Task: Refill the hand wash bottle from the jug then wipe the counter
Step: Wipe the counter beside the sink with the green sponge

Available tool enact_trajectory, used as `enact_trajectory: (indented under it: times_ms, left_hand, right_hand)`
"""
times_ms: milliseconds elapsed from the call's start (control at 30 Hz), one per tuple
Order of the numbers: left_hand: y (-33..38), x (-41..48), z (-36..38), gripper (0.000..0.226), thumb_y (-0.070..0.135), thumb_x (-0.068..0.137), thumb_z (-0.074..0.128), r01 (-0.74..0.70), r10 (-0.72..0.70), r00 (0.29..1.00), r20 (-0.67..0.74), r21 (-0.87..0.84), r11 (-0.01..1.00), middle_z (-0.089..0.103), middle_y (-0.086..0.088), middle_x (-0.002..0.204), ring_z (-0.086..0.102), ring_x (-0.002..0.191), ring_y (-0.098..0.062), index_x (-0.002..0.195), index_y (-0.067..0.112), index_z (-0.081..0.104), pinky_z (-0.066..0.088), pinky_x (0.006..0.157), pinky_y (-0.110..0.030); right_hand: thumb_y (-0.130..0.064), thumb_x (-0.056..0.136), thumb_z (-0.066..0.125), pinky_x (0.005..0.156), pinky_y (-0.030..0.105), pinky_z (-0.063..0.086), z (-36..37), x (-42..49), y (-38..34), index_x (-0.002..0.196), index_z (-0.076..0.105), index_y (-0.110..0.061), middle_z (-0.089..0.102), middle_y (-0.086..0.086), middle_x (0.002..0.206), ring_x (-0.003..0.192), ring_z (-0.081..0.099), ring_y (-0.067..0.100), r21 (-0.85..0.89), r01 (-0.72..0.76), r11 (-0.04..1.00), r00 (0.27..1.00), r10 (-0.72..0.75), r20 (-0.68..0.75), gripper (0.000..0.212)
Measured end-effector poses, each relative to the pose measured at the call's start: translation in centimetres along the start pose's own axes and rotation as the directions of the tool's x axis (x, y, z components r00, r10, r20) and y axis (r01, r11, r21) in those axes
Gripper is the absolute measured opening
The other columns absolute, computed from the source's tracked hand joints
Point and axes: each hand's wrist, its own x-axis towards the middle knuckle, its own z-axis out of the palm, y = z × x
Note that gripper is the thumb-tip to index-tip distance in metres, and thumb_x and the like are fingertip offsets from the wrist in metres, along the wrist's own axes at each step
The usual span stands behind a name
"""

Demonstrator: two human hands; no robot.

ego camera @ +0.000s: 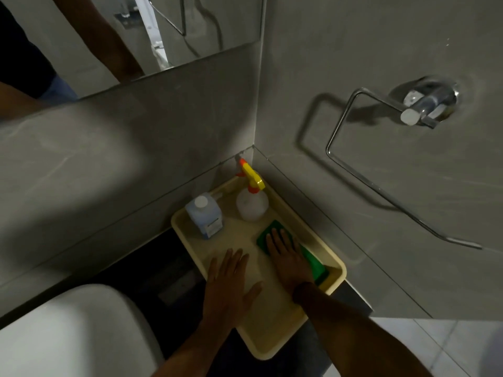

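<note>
- Hands first: my left hand (231, 281) lies palm down over the near-left part of the cream tray (269, 330), fingers straight and spread, gripping nothing. I cannot tell whether the palm touches the tray floor or sits just above it.
- Right hand (288, 261) is flat on the green cloth (314, 263), fingers straight and together, pressing down on it rather than curling round it.
- That cloth lies inside the tray along its right rim. One corner pokes out ahead of my fingertips and the rest runs back past my wrist.
- Blue bottle with a white cap (204, 217) stands upright in the tray's far-left corner, cap on, well apart from both hands.
- Clear spray bottle (251, 204) with a yellow and orange trigger stands upright in the tray's far-right corner, just beside the blue bottle and just beyond the cloth.
- The tray sits on the dark desk (168, 268), pushed into the corner where the two grey walls meet.
- White basin (68, 333) is on the desk to the left of the tray, near my left forearm.
- Chrome towel ring (424, 104) hangs on the wall to the right of the tray, above it.
- Mirror (109, 36) is on the wall behind the tray, up and to the left.
</note>
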Motion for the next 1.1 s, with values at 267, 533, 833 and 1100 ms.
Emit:
enact_trajectory:
  times_ms: [267, 533, 833, 1100]
  left_hand:
    - [-0.9, -4.6, -2.4, 0.082, 0.073, 0.094, 0.035, -0.065, 0.066, 0.998, 0.009, -0.045, 0.997, 0.033, -0.001, 0.166, 0.022, 0.157, -0.022, 0.157, 0.020, 0.034, 0.017, 0.127, -0.054]
    - [-3.5, -13.2, -6.9, 0.089, 0.079, 0.093, 0.025, -0.096, 0.096, 0.995, -0.039, -0.012, 0.995, 0.039, -0.003, 0.163, 0.027, 0.155, -0.025, 0.155, 0.017, 0.040, 0.015, 0.127, -0.052]
    - [-8.3, -22.5, -7.7, 0.081, 0.070, 0.096, 0.035, -0.242, 0.243, 0.970, -0.019, 0.040, 0.969, 0.042, -0.007, 0.161, 0.032, 0.153, -0.026, 0.152, 0.013, 0.047, 0.024, 0.123, -0.055]
    - [-9.3, -25.8, -6.6, 0.067, 0.055, 0.101, 0.037, -0.261, 0.265, 0.964, -0.021, 0.098, 0.960, 0.032, -0.007, 0.166, 0.025, 0.156, -0.027, 0.154, 0.015, 0.043, 0.023, 0.124, -0.054]
  right_hand:
    - [-0.027, 0.109, 0.038, 0.127, 0.047, 0.018, -3.7, -3.0, -2.0, 0.161, -0.006, -0.030, -0.008, 0.000, 0.171, 0.156, -0.002, 0.021, 0.148, -0.075, 0.986, 0.993, 0.086, -0.074, 0.068]
    - [0.008, 0.093, 0.052, 0.123, 0.035, 0.010, -6.9, -12.6, -10.7, 0.160, 0.021, -0.015, 0.014, 0.003, 0.167, 0.156, 0.008, 0.022, 0.239, 0.116, 0.964, 0.909, -0.006, -0.416, 0.078]
    - [0.004, 0.095, 0.049, 0.124, 0.023, 0.006, -1.1, -26.2, -19.6, 0.161, 0.021, -0.021, 0.017, -0.003, 0.169, 0.157, 0.009, 0.014, 0.376, 0.049, 0.925, 0.910, 0.114, -0.399, 0.076]
    - [-0.002, 0.099, 0.044, 0.126, 0.037, 0.022, 4.2, -25.7, -20.6, 0.163, 0.013, -0.020, 0.005, -0.002, 0.171, 0.158, -0.002, 0.018, 0.381, -0.147, 0.913, 0.954, 0.233, -0.190, 0.073]
